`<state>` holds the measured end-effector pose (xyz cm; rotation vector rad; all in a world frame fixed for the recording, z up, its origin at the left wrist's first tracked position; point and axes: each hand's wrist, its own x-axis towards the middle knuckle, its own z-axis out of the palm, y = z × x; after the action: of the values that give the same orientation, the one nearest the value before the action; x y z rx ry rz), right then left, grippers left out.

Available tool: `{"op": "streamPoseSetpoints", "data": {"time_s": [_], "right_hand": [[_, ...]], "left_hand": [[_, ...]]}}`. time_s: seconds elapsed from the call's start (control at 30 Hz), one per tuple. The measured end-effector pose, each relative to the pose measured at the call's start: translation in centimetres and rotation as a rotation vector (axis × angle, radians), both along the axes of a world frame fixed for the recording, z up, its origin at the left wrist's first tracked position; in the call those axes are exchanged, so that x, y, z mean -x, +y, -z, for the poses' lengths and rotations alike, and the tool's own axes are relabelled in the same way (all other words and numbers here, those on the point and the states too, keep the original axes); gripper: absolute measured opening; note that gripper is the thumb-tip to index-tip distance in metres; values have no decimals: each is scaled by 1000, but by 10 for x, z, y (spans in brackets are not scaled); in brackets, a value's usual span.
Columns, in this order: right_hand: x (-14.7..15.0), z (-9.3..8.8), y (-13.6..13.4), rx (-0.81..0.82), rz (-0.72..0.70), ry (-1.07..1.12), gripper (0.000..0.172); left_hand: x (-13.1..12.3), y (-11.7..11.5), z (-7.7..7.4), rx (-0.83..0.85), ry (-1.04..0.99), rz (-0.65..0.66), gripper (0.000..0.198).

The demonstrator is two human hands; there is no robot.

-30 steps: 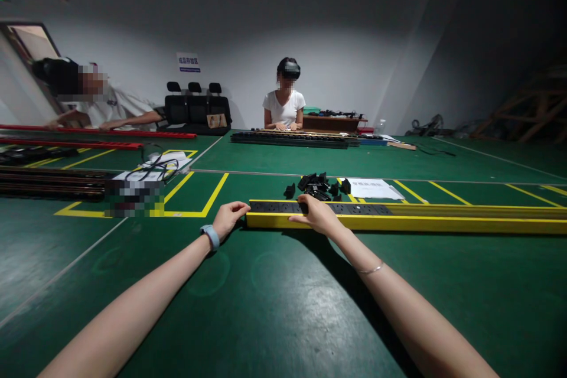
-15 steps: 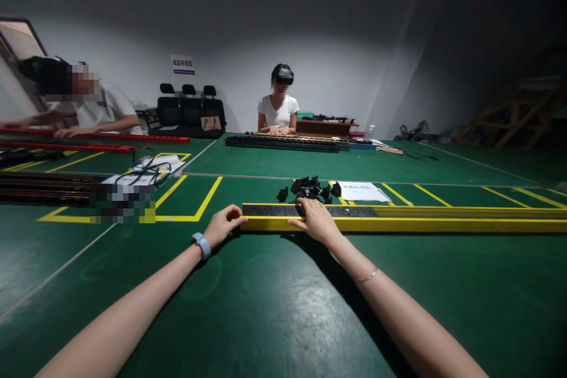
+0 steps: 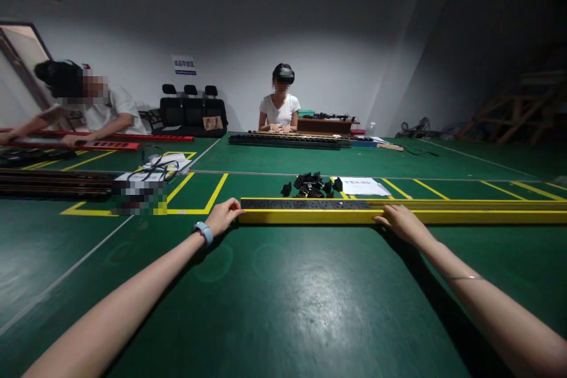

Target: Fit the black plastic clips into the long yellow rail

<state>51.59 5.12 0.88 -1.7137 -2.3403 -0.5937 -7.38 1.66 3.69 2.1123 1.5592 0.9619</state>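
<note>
A long yellow rail (image 3: 465, 216) lies across the green table, with a row of black socket modules (image 3: 305, 204) filling its left part. My left hand (image 3: 224, 215), fingers curled, grips the rail's left end. My right hand (image 3: 401, 221) rests on the rail's near edge just right of the last black module, its fingers bent over the edge. A pile of loose black modules (image 3: 312, 185) sits just behind the rail.
A white paper sheet (image 3: 363, 186) lies beside the pile. Yellow floor-style lines (image 3: 195, 201) mark the table. Dark rails (image 3: 53, 184) and cables lie at left. One person works on red rails (image 3: 110, 144) at left; another sits opposite at black rails (image 3: 287, 140).
My right hand has slid right along the rail, from over the black modules to past their end. My left hand has stayed at the rail's left end.
</note>
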Motion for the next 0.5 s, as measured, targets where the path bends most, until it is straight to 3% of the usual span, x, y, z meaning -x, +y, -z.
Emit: {"op": "streamPoseSetpoints", "data": {"time_s": [0.1,0.3,0.4,0.43,0.5], "right_hand": [[34,-1,0,-32,-38,21,43],[135,0,-14,-127,-93,84,41],[169,4,-20,-165,-120,130,41],[175,5,-22,-179,-122,147,41],[183,9,-23,-207,-130,175,42]], "left_hand": [[34,-5,2,8,29,-88,31],[121,-20,10,19,50,-230,43],[158,-30,9,67,51,-250,48],[168,-33,8,85,69,-309,48],[188,-41,7,122,152,-587,48]]}}
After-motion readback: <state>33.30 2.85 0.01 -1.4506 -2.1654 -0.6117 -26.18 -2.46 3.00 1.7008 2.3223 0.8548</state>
